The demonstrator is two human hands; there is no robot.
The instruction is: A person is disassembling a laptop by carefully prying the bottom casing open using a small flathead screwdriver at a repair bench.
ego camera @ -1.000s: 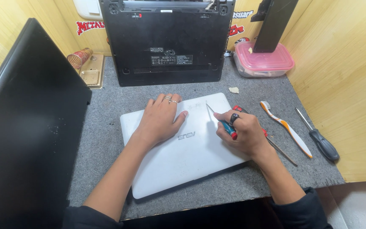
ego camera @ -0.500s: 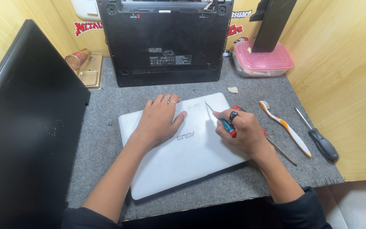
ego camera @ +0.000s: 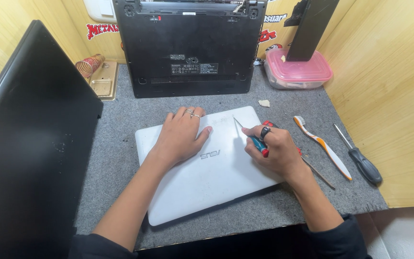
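Left hand flat, open, pinning the white laptop; right hand grips a small screwdriver (tip on lid), likely repositioning before flipping it over.

A white laptop is lying on the table's grey felt mat, with a black laptop base showing at twelve o'clock and a black panel at nine o'clock. The right hand is wearing a black ring and gripping a blue-and-red-handled screwdriver. At three o'clock a white-and-orange toothbrush and a black-handled screwdriver are lying, and a pink-lidded clear box is sitting at one o'clock against yellow wooden walls.
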